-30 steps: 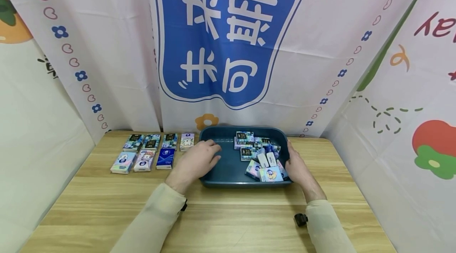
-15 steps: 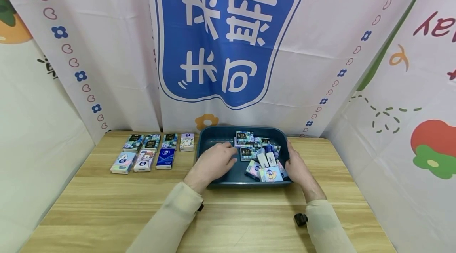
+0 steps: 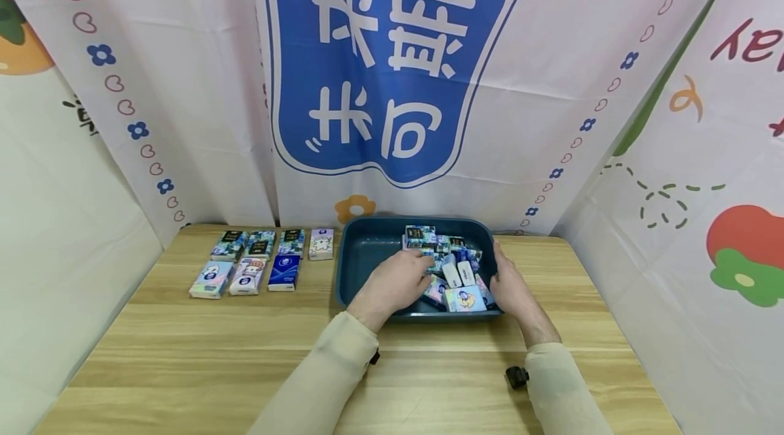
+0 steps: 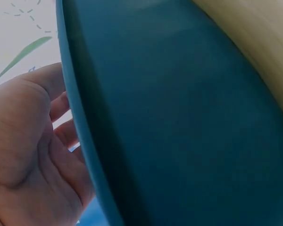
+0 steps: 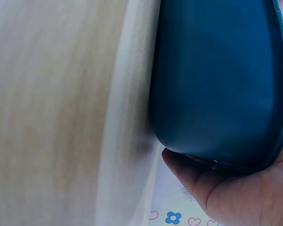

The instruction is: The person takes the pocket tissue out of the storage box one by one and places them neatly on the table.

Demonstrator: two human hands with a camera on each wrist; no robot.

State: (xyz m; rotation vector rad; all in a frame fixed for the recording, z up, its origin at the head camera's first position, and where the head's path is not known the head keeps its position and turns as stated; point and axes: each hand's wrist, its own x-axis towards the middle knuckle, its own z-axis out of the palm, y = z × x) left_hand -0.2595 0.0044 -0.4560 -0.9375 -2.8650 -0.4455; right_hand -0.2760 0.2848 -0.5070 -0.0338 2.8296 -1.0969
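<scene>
Your right grip [image 3: 513, 285] is grasping the end of the dark blue tray [image 3: 373, 254], while your left grip [image 3: 397, 280] is over the tray with its fingers down among the small packs inside [image 3: 465, 299]; whether it has hold of one, you cannot tell. That is the head view, the only one where you see what the tray holds: patterned packs bunched toward its right side, with a light-blue one lying near the front wall. It also gives you seven loose packs [image 3: 248, 276] in two rows on the tabletop [image 3: 429, 380], just left of the tray, and a printed cloth [image 3: 392, 47] behind.

From your left wrist, the tray's outer side fills most of the view. You get your palm and some bent fingers above the rim, which the head view hides from you, but the wall covers the packs.

From your right wrist, you see what the head view lacks: a fingertip low against the tray's outer corner, your palm by the rim, the tray's bottom edge along the tabletop.
</scene>
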